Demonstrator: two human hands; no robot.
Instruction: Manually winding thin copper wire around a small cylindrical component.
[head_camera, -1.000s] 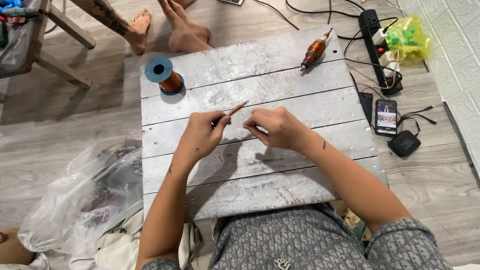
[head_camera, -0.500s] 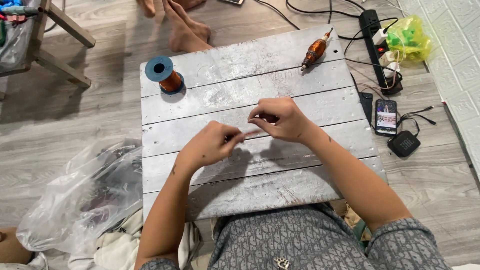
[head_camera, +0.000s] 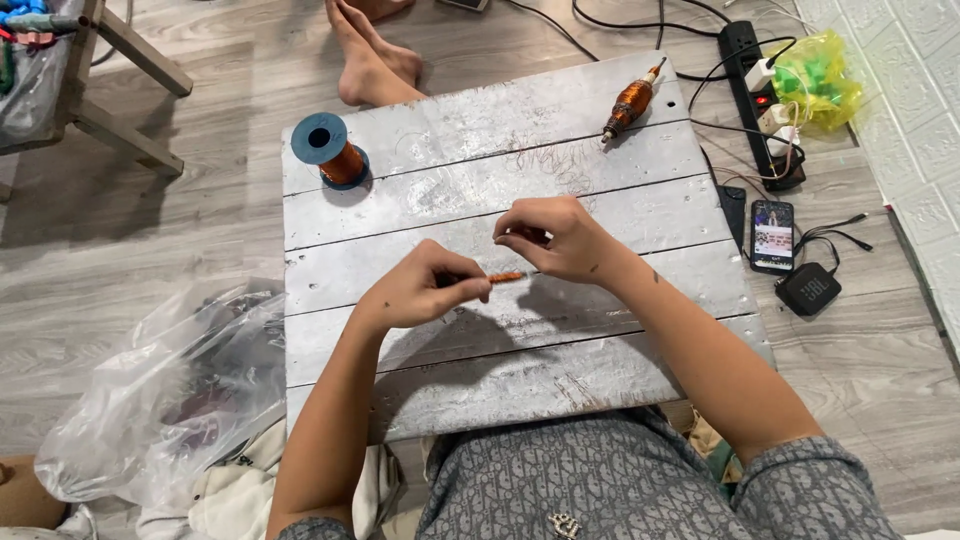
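hands: left hand and right hand both pinched on a thin copper-wound rod, mid-frame
rod: slim, orange, level just above the table
table: rough grey-white planks, scratched
spool: blue ends, copper wire, upper left
wound tool: upper right
floor: grey wood
change: hands closer together than before

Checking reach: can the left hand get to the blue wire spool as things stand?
Probably yes. The left hand is pinching a thin copper-wound rod, but only bare board lies between it and the spool.
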